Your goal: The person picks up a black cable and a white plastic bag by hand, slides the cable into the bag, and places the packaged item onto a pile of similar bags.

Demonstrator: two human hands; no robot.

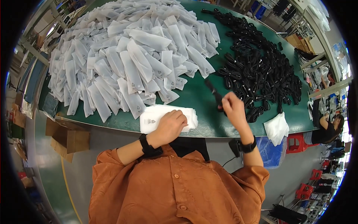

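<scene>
My left hand (170,125) rests with curled fingers on a flat stack of empty white pouches (151,117) at the near edge of the green table (194,95). My right hand (233,106) is raised a little above the table and grips a bundled black cable (215,94) that sticks out up and to the left. A large heap of filled white pouches (126,52) covers the left and far part of the table. A heap of bundled black cables (261,71) lies to the right, just beyond my right hand.
A crumpled white bag (276,128) lies at the table's right near edge. Cardboard boxes (69,138) stand under the table on the left, a blue bag (269,151) under it on the right. Another person (328,128) sits at right, by red stools (298,142).
</scene>
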